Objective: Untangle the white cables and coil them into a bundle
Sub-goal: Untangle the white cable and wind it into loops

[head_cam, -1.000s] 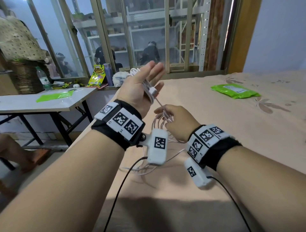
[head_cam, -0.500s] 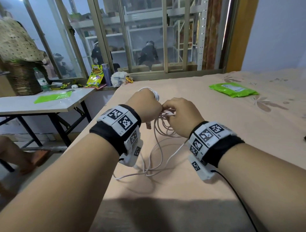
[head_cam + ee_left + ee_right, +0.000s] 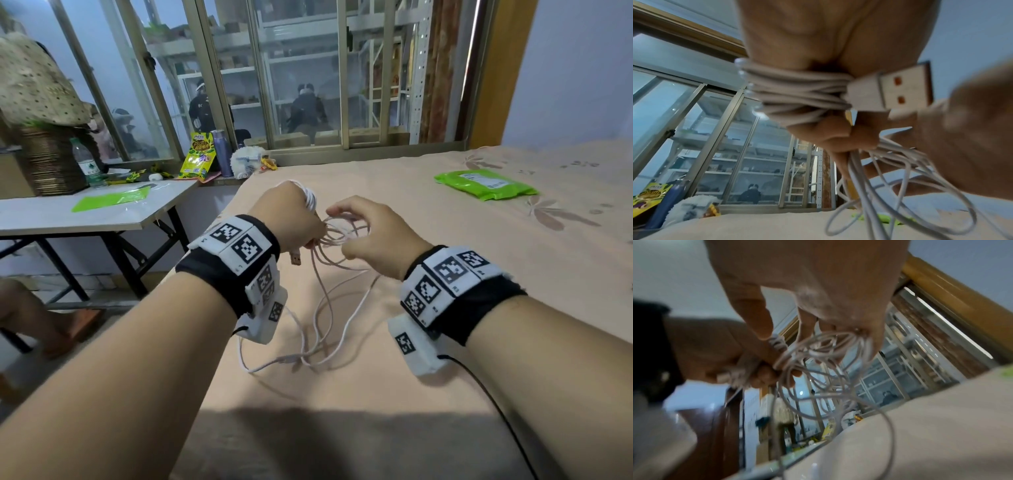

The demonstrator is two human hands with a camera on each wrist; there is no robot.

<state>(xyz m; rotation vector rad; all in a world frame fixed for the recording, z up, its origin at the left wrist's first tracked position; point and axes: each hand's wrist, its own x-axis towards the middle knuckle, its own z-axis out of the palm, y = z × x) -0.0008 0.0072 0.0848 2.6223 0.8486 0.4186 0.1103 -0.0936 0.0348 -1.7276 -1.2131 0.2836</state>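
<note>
White cables (image 3: 310, 202) wound in smooth round turns about clenched left hand (image 3: 287, 214), loose loops (image 3: 342, 229) hooked on curled right hand (image 3: 373, 236), mid-frame.

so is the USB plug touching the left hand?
Touching. The left wrist view shows the USB plug pressed against the left hand, held in by the white cables wound round it.

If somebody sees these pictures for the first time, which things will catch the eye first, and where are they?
First the white cables: several turns are wound around the left hand, and loose loops hang from the right hand down to the peach bedsheet. A USB plug with orange inside sticks out beside the wound turns. Farther right on the sheet lies a bright green packet.
</note>
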